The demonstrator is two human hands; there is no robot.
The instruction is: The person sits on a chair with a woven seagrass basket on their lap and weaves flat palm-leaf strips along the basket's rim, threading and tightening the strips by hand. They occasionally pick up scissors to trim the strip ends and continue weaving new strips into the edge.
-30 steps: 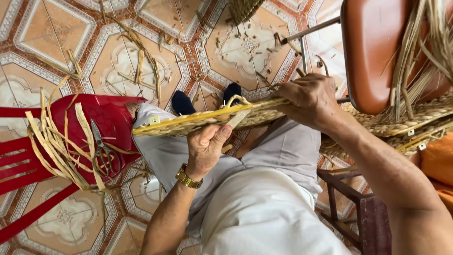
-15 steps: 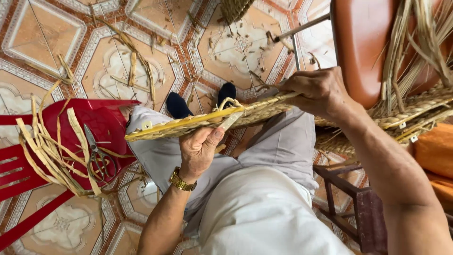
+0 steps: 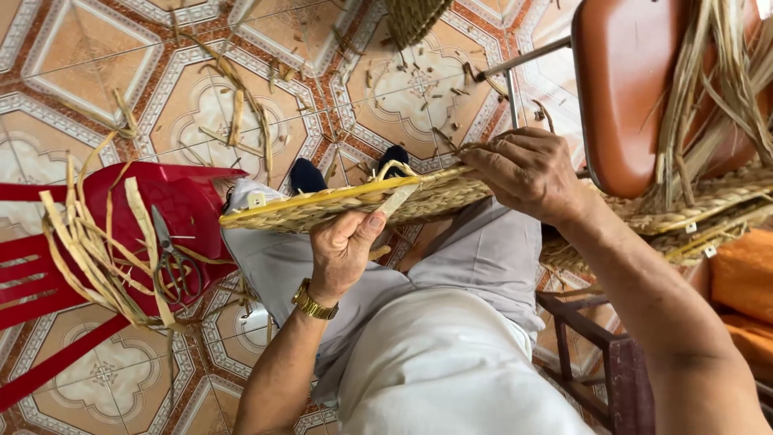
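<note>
A flat woven straw mat with a yellow rim lies edge-on across my knees. My left hand, with a gold watch on the wrist, grips it from below, thumb pressed on a pale straw strip at the rim. My right hand pinches the mat's far weave from above, fingers closed on the strands. A loop of yellow straw rises just behind the rim between both hands.
A red plastic chair at my left holds loose straw strips and scissors. An orange-brown chair at the right carries long dry reeds and stacked woven pieces. Straw scraps litter the patterned tile floor.
The view has shifted slightly and the mat has moved a little down-left. My left thumb now presses the pale strip at the rim; my right hand stays on the weave.
</note>
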